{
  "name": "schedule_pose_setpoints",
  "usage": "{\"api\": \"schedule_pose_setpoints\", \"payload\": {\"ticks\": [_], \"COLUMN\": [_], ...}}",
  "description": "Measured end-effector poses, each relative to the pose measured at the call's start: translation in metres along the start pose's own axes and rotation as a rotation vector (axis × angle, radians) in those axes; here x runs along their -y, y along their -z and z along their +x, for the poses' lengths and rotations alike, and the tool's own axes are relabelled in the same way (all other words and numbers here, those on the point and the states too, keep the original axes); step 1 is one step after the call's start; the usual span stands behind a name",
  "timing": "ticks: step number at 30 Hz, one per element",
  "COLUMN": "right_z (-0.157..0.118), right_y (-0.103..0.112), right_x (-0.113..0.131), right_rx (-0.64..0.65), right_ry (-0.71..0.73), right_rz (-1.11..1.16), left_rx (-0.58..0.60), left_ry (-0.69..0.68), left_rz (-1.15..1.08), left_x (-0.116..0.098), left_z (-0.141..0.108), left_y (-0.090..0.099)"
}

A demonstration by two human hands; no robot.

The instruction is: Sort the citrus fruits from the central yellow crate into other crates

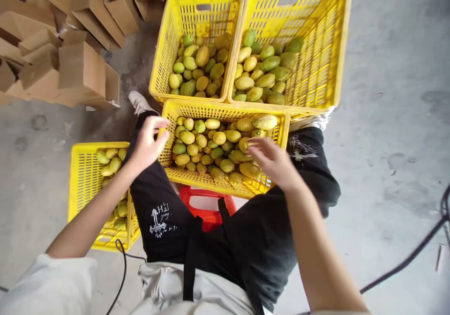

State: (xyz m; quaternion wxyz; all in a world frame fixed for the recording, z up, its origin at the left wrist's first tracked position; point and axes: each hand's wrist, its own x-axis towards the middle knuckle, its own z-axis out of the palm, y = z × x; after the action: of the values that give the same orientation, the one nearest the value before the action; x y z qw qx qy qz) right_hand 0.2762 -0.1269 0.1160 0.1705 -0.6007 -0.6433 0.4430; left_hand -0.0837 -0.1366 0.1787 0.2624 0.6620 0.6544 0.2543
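Note:
A yellow plastic crate [225,105] between my knees holds many oval yellow-green fruits [219,138] of a kind I cannot make out for sure. My left hand [150,139] hovers by the crate's left end, thumb and fingers apart, with nothing in it. Over the right part of the same crate, my right hand [269,158] reaches in with loosely bent, spread fingers. Its fingertips are close to a yellow fruit [243,143]; whether they touch it I cannot tell. A large pale yellow fruit [264,121] lies on top at the right.
Two more yellow crates, a left one [154,57] and a right one [346,38], stand beyond, partly filled with fruit. Another yellow crate [73,183] with fruit is at my left. Cardboard boxes [82,71] crowd the upper left. A red stool [207,219] and black cables [404,263] are nearby.

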Motion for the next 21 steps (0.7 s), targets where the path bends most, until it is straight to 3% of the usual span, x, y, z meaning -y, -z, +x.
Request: {"api": "schedule_pose_setpoints", "payload": {"ticks": [2, 3, 6, 9, 15, 21], "right_z": [0.021, 0.033, 0.058, 0.064, 0.059, 0.063], "right_y": [-0.040, -0.061, -0.120, -0.157, -0.185, -0.187], "right_x": [-0.001, -0.004, -0.022, -0.041, -0.071, -0.093], "right_rx": [0.292, 0.371, 0.403, 0.361, 0.316, 0.373], "right_ry": [-0.129, -0.167, -0.228, -0.259, -0.245, -0.152], "right_rz": [-0.158, -0.210, -0.326, -0.413, -0.477, -0.459], "left_rx": [0.172, 0.288, 0.559, 0.693, 0.860, 0.931], "left_ry": [0.022, 0.045, 0.147, 0.186, 0.309, 0.504], "left_rz": [0.011, 0.032, 0.131, 0.192, 0.292, 0.294], "left_x": [0.012, 0.017, 0.027, 0.033, 0.050, 0.066], "left_z": [0.012, 0.018, 0.037, 0.054, 0.066, 0.028], "left_y": [-0.023, -0.037, -0.081, -0.122, -0.196, -0.242]}}
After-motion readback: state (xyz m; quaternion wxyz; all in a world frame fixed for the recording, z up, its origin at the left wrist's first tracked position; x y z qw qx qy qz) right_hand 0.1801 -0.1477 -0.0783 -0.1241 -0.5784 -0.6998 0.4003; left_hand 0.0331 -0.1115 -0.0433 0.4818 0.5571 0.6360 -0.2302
